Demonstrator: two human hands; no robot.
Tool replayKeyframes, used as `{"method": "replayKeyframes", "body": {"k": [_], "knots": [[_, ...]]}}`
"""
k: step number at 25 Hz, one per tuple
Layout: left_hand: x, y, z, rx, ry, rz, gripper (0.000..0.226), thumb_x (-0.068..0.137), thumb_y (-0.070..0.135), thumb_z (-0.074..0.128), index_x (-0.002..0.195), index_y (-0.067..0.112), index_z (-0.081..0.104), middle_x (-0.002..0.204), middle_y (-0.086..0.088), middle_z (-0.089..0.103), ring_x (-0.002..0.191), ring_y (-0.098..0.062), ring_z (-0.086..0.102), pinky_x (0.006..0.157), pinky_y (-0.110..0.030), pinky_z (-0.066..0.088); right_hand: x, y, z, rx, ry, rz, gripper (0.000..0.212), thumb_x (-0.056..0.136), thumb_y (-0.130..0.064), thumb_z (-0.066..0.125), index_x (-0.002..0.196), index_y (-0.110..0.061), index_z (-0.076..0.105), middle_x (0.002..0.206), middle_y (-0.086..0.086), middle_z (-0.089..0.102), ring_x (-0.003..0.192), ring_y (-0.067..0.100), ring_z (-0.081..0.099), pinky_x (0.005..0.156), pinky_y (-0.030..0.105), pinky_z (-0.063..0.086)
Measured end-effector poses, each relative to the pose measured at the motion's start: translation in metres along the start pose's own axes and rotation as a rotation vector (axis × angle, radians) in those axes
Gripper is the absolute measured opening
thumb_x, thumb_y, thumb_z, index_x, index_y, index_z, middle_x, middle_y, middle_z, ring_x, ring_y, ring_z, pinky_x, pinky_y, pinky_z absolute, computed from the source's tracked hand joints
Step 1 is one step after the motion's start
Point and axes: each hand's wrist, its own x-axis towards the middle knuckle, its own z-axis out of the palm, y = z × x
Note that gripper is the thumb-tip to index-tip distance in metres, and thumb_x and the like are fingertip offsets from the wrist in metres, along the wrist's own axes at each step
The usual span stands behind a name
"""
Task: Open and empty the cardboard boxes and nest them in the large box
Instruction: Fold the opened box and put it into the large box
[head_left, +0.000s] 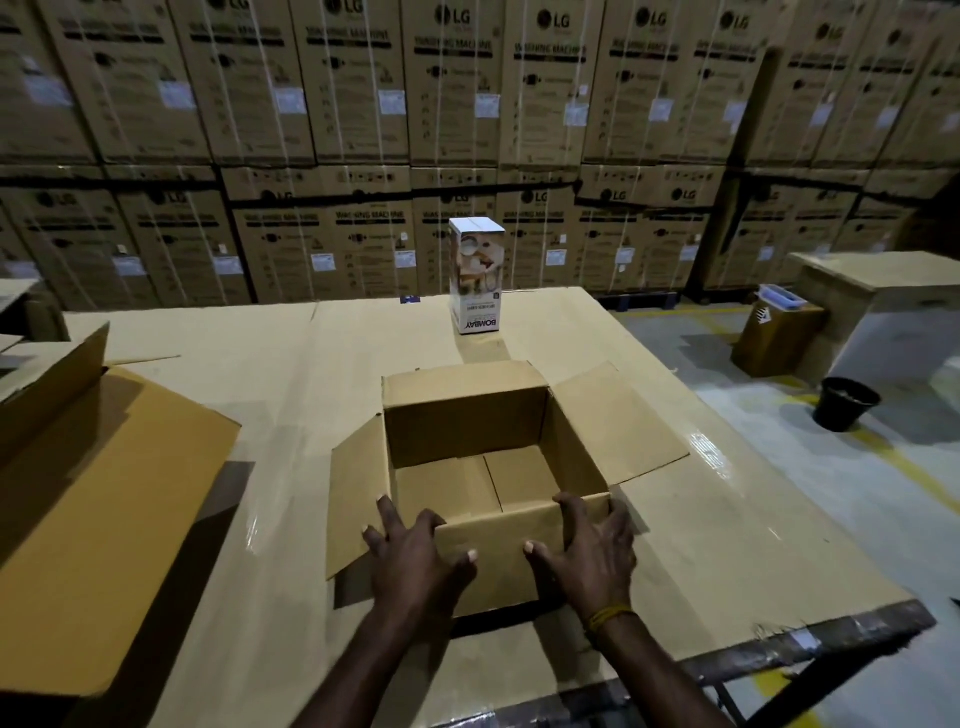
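An open, empty cardboard box (467, 431) sits in the middle of the cardboard-covered table (234, 338), its flaps spread outward. My left hand (415, 561) presses on the near flap at its left corner, fingers over the rim. My right hand (592, 556) grips the near wall at its right corner, fingertips hooked inside. A white printed product carton (477, 275) stands upright behind the box near the far table edge. The large box (93, 493) lies at the left with its flaps open; only part of it shows.
Stacked washing-machine cartons (467, 130) wall off the far side. Right of the table is bare floor with a black bucket (847, 402), a small brown box (776, 338) and a low cardboard-topped stand (883, 280). The table's right edge (831, 639) runs close to my right arm.
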Motion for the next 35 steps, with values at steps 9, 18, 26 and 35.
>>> {"method": "replayKeyframes", "body": {"k": [9,18,26,35], "knots": [[-0.027,-0.012,0.004,-0.200,0.136,0.020,0.040,0.073,0.047,0.082,0.106,0.029,0.067,0.164,-0.007,0.010,0.148,-0.034,0.014,0.111,-0.050,0.033,-0.032,0.019,-0.014,0.085,0.039,0.010,0.062,0.068,-0.060,0.078,0.120,-0.040,0.050,0.125,0.005,0.022,0.117,0.031,0.045,0.093,0.045,0.053],[-0.058,-0.014,0.010,-0.251,0.163,0.016,0.035,0.070,0.039,0.086,0.096,0.032,0.065,0.165,-0.006,0.007,0.150,-0.034,0.003,0.114,-0.055,0.028,-0.058,0.030,-0.016,0.122,0.059,-0.037,0.065,0.067,-0.052,0.084,0.122,-0.037,0.052,0.142,0.009,0.016,0.131,0.035,0.038,0.104,0.047,0.047],[-0.101,-0.019,0.010,-0.325,0.242,-0.049,0.036,0.067,0.032,0.088,0.079,0.041,0.056,0.164,0.000,0.012,0.151,-0.029,0.009,0.112,-0.061,0.032,-0.093,0.039,-0.006,0.168,0.111,-0.064,0.064,0.066,-0.048,0.086,0.121,-0.036,0.056,0.146,0.009,0.019,0.135,0.038,0.033,0.101,0.056,0.047],[-0.134,-0.055,-0.032,-0.410,0.184,0.023,0.030,0.065,0.022,0.090,0.079,0.029,0.063,0.163,0.003,0.014,0.151,-0.025,0.010,0.115,-0.055,0.032,-0.169,0.001,0.003,0.308,0.194,0.044,0.055,0.066,-0.036,0.089,0.113,-0.034,0.062,0.150,0.007,0.019,0.136,0.039,0.031,0.096,0.055,0.051]]}}
